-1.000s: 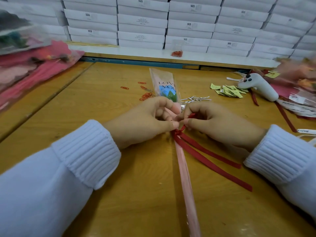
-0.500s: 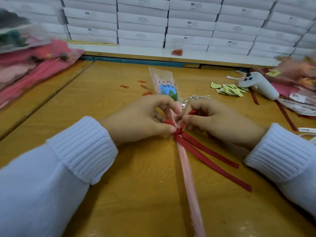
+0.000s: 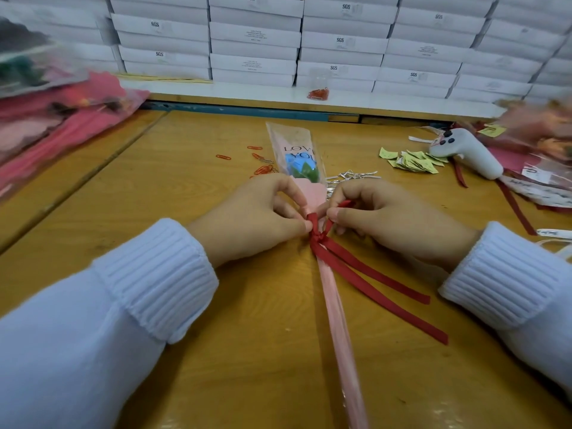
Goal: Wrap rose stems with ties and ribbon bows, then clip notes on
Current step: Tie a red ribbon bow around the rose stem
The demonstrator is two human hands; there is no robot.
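Wall of stacked white boxes (image 3: 253, 35) across the back, some marked "SGS", standing on a pale ledge (image 3: 235, 91). Small clear bag of orange clips (image 3: 318, 93) on that ledge.

Wooden table (image 3: 173, 193), yellow-brown, with a seam running diagonally at left. Heap of wrapped pink and red flowers (image 3: 52, 119) at the left edge, blurred. A second heap (image 3: 538, 134) at the far right, also blurred.

One wrapped rose (image 3: 297, 156) lies mid-table, head away from the person, clear sleeve printed "LOVE YOU", blue bloom and green leaf inside. Its pink stem (image 3: 337, 320) runs toward the near edge.

Red ribbon (image 3: 374, 275) is knotted round the stem just below the bloom; two tails trail to the right across the table.

Left hand (image 3: 253, 218), white ribbed cuff: fingers curled, thumb and forefinger pinching the ribbon loop on the knot's left side.

Right hand (image 3: 399, 224): fingers curled, pinching the loop on the knot's right side.

White handheld device (image 3: 467, 153) at right, beside a scatter of yellow notes (image 3: 411, 161). Silver twist ties (image 3: 351, 176) right of the bloom; loose orange paper clips (image 3: 263, 170) left of it.
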